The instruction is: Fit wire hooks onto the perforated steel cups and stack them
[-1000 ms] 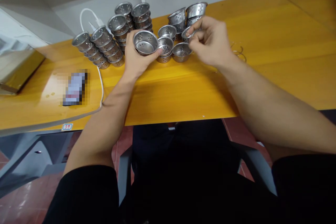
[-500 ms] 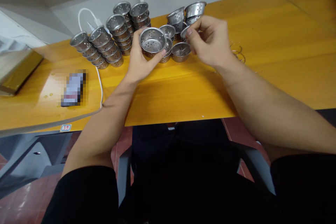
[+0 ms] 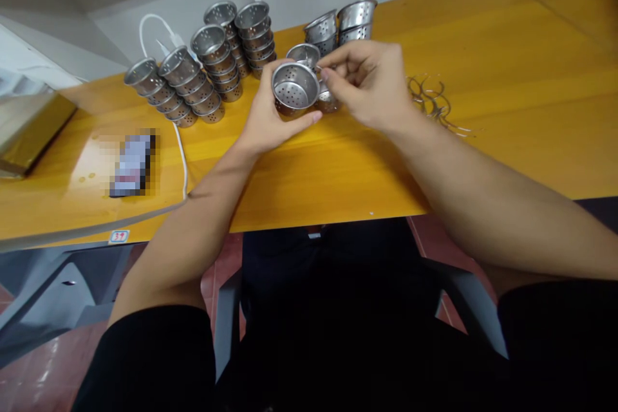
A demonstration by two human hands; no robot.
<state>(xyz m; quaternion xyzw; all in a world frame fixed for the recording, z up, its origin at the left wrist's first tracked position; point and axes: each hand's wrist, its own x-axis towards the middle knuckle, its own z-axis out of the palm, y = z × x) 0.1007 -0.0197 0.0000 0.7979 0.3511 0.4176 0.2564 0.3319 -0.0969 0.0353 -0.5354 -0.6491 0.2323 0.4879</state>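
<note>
A perforated metal cup (image 3: 295, 98) is tilted toward me in my left hand (image 3: 265, 112), fingers round its far left side and thumb along the front. My right hand (image 3: 369, 84) is closed in a pinch just right of the cup's rim. A thin, bright sliver that looks like wire shows at its fingertips; most of it is hidden. Behind the held cup stands another perforated cup (image 3: 303, 53), and one more (image 3: 328, 100) is partly covered by my right hand.
Stacks of perforated cups (image 3: 210, 51) stand at the back left, with shorter stacks (image 3: 356, 16) behind my right hand. Curved thin wires (image 3: 437, 103) lie right of my right wrist. A phone (image 3: 132, 164) and white cable (image 3: 181, 154) lie on the yellow table (image 3: 313, 187).
My left hand has carried the cup slightly right and toward me. My right hand has moved left to the cup's rim, uncovering more of the curved wires.
</note>
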